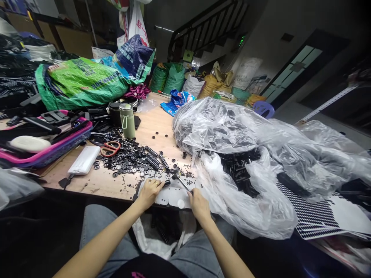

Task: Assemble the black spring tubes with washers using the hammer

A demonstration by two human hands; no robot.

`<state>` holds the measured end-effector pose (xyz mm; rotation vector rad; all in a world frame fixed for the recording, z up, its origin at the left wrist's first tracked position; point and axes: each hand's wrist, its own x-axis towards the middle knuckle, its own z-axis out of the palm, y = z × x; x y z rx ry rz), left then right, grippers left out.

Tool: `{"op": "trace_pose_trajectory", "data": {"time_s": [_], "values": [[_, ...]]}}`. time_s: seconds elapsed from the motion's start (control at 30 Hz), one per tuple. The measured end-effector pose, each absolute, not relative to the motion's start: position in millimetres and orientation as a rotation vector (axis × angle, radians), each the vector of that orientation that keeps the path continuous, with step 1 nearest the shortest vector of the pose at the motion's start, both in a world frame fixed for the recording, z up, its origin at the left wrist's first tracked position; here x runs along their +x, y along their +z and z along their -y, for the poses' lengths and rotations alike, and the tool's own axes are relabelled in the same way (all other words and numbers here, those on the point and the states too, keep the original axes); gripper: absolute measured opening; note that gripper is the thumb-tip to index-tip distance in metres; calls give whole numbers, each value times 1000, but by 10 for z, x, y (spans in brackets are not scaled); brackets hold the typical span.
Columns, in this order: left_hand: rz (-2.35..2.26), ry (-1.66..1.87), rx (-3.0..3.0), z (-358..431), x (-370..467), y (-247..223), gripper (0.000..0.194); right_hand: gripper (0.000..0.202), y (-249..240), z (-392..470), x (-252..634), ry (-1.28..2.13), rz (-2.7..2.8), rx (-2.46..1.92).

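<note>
My left hand point(150, 192) is closed round a short black cylindrical part point(166, 183) at the table's front edge. In my right hand point(199, 204) is a slim metal rod point(184, 183) with a black end, pointing up and left. The black end lies close to the part in my left hand, over a pale grey plate point(171, 196). Tiny black pieces point(188, 175) are scattered just beyond. Ribbed black rods point(152, 161) rest on a heap of small black discs point(124, 166) behind my left hand.
Left on the table are orange-handled scissors point(110, 148), a white power bank point(84, 160), a green bottle point(126, 121) and a pink basket point(49, 148). A large clear plastic bag point(220, 123) of black parts fills the right side. An open white sack point(156, 239) hangs between the knees.
</note>
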<state>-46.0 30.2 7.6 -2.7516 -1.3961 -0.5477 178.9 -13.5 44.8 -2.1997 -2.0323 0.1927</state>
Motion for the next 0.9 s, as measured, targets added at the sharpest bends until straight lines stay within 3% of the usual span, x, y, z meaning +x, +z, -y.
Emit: {"op": "trace_pose_trajectory", "data": {"time_s": [0.3, 0.5, 0.67, 0.9], "values": [[1499, -495, -2655, -215, -319, 63, 36, 36, 563, 363, 1452, 439, 2042, -2099], [1422, -514, -2668, -103, -39, -142, 53, 39, 775, 338, 1081, 503, 2101, -1829], [1472, -506, -2740, -217, -48, -128, 47, 40, 673, 301, 977, 540, 2350, -1939], [1735, -490, -2957, -109, -1, 330, 30, 38, 639, 60, 1559, 347, 2087, -2206]]}}
